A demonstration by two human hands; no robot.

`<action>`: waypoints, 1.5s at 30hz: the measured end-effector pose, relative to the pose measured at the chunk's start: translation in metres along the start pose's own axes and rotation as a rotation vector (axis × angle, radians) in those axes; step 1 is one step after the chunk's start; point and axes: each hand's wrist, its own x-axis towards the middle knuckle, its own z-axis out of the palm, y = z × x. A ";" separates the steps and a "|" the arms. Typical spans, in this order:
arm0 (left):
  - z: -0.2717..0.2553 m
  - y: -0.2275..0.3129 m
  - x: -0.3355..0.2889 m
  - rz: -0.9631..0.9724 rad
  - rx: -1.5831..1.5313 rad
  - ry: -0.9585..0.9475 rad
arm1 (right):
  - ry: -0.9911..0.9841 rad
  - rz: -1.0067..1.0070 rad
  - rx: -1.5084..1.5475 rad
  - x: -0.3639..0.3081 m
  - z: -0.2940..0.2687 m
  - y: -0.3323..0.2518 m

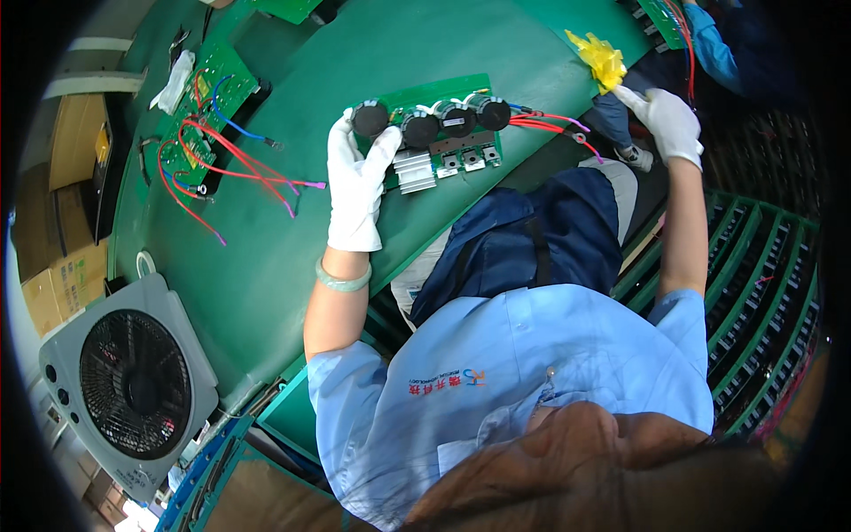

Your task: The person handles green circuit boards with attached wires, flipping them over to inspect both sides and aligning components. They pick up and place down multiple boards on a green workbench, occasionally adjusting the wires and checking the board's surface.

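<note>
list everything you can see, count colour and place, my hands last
table: 1, green, centre and left
circuit board: 1, green, centre, held
cylinders: 4, black, on it
finned block: 1, silver, on it
wires: several, mostly red, its right end
crumpled thing: 1, yellow, upper right
wired boards: count unclear, green, upper left
fan: 1, grey and black, lower left
boxes: several, brown, far left
rack: count unclear, green and black, right
co-worker's sleeve: 1, blue, upper right
shirt: 1, light blue, lower centre
bracelet: 1, pale green, left wrist
left hand: 1, white-gloved, gripping circuit board
right hand: 1, white-gloved, at crumpled thing
</note>
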 end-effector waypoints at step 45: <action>0.001 0.004 -0.003 -0.090 -0.067 0.049 | 0.146 -0.668 0.996 -0.139 0.010 -0.106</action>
